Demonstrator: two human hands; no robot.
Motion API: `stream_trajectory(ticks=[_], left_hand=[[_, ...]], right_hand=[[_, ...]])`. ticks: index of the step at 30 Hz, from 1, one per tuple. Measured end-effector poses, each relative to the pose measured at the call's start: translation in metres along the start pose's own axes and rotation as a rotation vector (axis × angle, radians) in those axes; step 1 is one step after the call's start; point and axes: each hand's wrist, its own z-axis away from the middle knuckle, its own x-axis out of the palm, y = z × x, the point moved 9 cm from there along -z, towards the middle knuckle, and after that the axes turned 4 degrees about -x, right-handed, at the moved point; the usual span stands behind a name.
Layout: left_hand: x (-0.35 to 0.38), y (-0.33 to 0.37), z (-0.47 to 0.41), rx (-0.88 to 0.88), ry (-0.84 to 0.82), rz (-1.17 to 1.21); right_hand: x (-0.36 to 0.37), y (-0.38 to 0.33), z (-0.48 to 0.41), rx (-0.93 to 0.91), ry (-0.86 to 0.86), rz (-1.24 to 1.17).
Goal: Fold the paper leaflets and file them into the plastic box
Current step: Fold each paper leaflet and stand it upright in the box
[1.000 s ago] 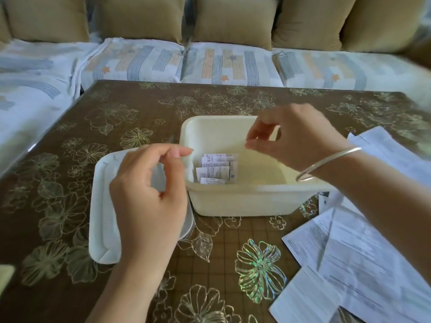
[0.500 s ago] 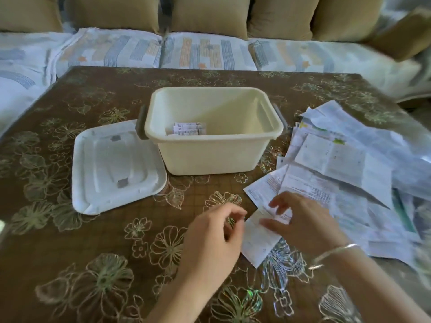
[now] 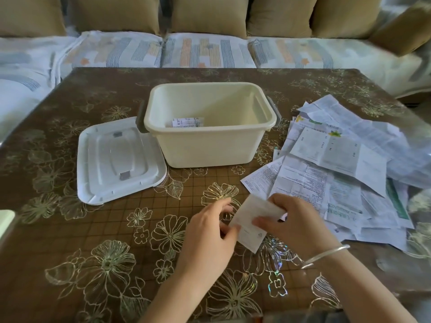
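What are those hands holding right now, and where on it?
One white paper leaflet, held between both hands. The left hand pinches its left edge and the right hand pinches its right side, thumb on top.

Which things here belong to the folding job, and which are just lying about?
Job: leaflet pinched by left hand and right hand; pile of unfolded leaflets; plastic box; folded leaflets inside it.
Lying about: box lid; sofa cushions.
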Motion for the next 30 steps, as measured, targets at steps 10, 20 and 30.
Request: stream_trajectory(ticks=[10,20,30], left_hand=[[-0.016,-0.024,-0.004,-0.139,-0.063,0.425],[-0.034,-0.021,-0.003,-0.098,-0.015,0.467],[-0.089,0.027,-0.022,0.167,0.268,0.31]], right_hand=[[0.016,0.002,0.001,0.122,-0.072,-0.654],[-0.002,-0.022,-0.004,-0.094,0.191,-0.518],[-0.048,-0.071,-0.025,-0.297,0.22,-0.474]])
